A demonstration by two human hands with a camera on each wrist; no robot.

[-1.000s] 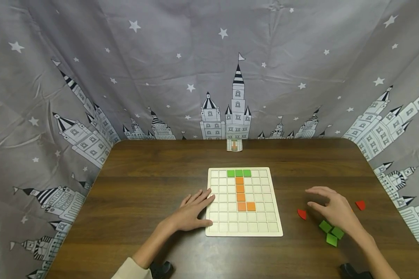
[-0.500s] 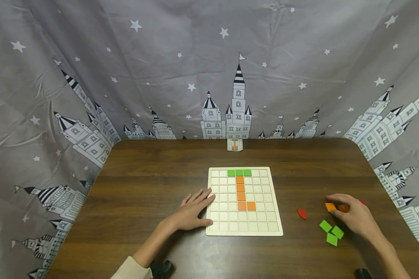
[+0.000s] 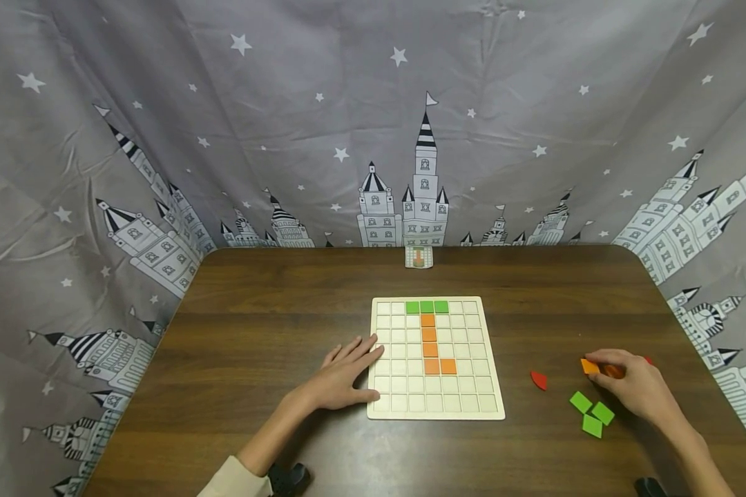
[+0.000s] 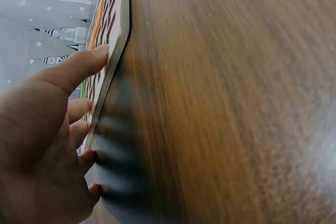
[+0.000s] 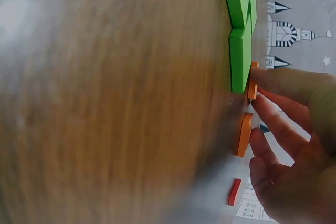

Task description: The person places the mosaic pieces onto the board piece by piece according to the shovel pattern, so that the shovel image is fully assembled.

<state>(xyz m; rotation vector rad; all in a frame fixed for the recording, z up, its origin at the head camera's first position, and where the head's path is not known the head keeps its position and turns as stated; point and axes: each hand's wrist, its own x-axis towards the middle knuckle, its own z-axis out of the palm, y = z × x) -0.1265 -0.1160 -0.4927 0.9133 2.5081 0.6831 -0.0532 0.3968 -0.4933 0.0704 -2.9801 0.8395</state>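
My left hand point(image 3: 342, 379) rests on the left edge of a cream grid board point(image 3: 435, 416), fingers stretched out; in the left wrist view its thumb point(image 4: 86, 69) lies over the rim. Green tiles point(image 3: 427, 307) fill part of the board's top row, and orange tiles point(image 3: 431, 349) run down below them, with one set off to the right. To the right of the board, my right hand point(image 3: 639, 388) pinches a loose orange square tile point(image 3: 588, 366) between thumb and fingers. Another orange piece point(image 5: 244, 135) lies under its curled fingers, partly hidden in the head view.
Loose green tiles point(image 3: 593, 425) lie just in front of my right hand. A red quarter-round piece point(image 3: 539, 380) sits left of them, another red piece point(image 3: 648, 360) behind the hand. A small pattern card point(image 3: 419, 257) stands at the table's back edge, by a grey castle-print curtain point(image 3: 286, 124).
My right hand has moved right and slightly nearer, from open above the loose pieces down to the orange tile, and its fingers have closed on it. The left hand has stayed put.
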